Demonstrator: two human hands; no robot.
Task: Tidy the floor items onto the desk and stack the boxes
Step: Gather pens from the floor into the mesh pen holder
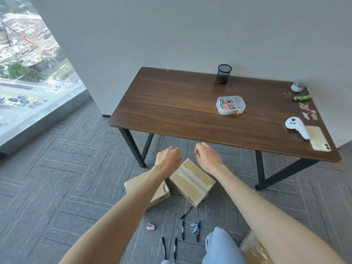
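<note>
Both arms are stretched fwd at frame ctr, above the carpet. L hand (168,159) and R hand (208,157) are seen from the back, fingers curled under; nothing is seen held in either. The hands are kept apart, side by side, over two cardboard boxes on the floor just below the desk's near edge in the frame. The left box (134,184) is partly hidden by the L forearm; the right box (192,181), taped along its top, is set just beside it at an angle. A third box (253,250), wrapped in tape, is cut off at btm right under the R forearm.

Lower ctr, five black pens (183,229) are scattered on the carpet, w/ a small blue tool (194,226) among them and a small white stapler (151,226) to their left. A knee in pale blue jeans (222,246) is seen at btm.

On the desk (171,103), right half of frame: a black mesh cup (223,74) near the wall, a clear tray (230,105) w/ coloured clips, and along the right edge a small jar (297,87), a green packet (303,97), loose clips (308,111), a white controller (297,126) and a phone (319,139)
</note>
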